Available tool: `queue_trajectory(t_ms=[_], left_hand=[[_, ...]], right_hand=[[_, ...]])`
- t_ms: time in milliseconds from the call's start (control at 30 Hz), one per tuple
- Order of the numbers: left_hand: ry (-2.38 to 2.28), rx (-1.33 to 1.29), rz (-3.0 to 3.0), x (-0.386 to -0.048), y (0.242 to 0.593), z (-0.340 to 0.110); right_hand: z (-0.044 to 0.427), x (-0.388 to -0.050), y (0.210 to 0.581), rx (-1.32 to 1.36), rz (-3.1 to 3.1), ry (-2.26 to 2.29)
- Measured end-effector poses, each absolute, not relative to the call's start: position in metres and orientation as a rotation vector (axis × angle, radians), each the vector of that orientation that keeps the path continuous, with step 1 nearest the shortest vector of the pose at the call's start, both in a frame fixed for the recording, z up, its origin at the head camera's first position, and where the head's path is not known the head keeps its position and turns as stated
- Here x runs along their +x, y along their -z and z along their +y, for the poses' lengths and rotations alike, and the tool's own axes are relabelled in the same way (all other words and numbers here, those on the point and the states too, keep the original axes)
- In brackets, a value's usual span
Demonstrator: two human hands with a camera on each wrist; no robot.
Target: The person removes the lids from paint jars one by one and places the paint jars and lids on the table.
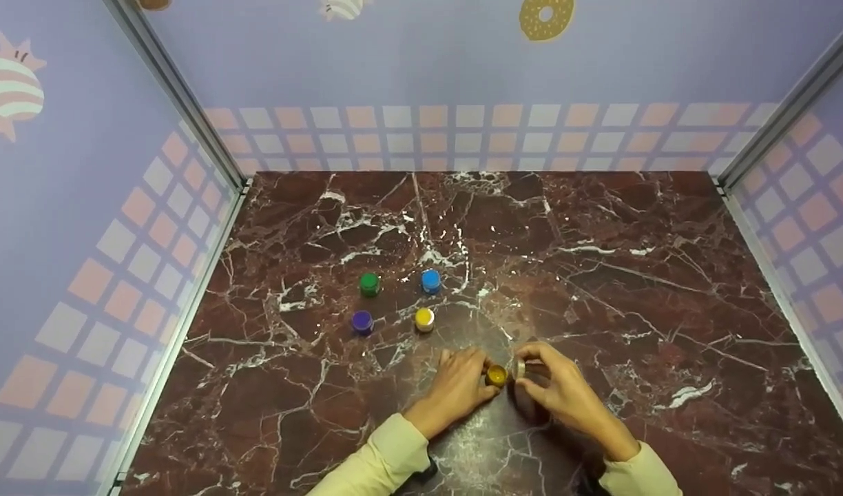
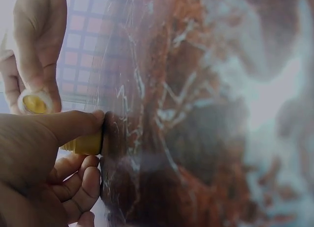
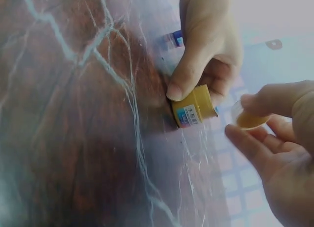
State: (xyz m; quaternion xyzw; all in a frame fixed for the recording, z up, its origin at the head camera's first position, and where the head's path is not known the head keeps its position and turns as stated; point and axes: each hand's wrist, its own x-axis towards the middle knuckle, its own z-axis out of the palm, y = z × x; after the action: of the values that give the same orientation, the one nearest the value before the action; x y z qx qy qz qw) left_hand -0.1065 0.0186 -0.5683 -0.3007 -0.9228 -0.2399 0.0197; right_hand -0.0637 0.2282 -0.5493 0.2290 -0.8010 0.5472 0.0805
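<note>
My left hand grips a small ochre-yellow paint jar that stands uncapped on the table, paint showing in its mouth. In the right wrist view the jar has a printed label on its side, and the thumb presses near its base. Just to the right, my right hand pinches a round whitish lid between thumb and fingers, held on edge and apart from the jar. Yellow paint coats the inside of that lid, as the left wrist view shows.
Beyond the left hand stand several capped paint jars: green, blue, purple and yellow. The dark red marbled table is bounded by patterned panels at the back, left and right.
</note>
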Motion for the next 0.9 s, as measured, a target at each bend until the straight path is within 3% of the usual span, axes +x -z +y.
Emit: queue_trajectory(t_ms=[333, 900], left_hand=[[0.716, -0.941, -2.848, -0.107, 0.568, 0.021], [0.766, -0.907, -2.891, -0.106, 0.569, 0.022]], right_hand=[[0.238, -0.061, 0.533, 0.702, -1.962, -2.235], [0.243, -0.062, 0.514, 0.758, -1.418, -2.654]])
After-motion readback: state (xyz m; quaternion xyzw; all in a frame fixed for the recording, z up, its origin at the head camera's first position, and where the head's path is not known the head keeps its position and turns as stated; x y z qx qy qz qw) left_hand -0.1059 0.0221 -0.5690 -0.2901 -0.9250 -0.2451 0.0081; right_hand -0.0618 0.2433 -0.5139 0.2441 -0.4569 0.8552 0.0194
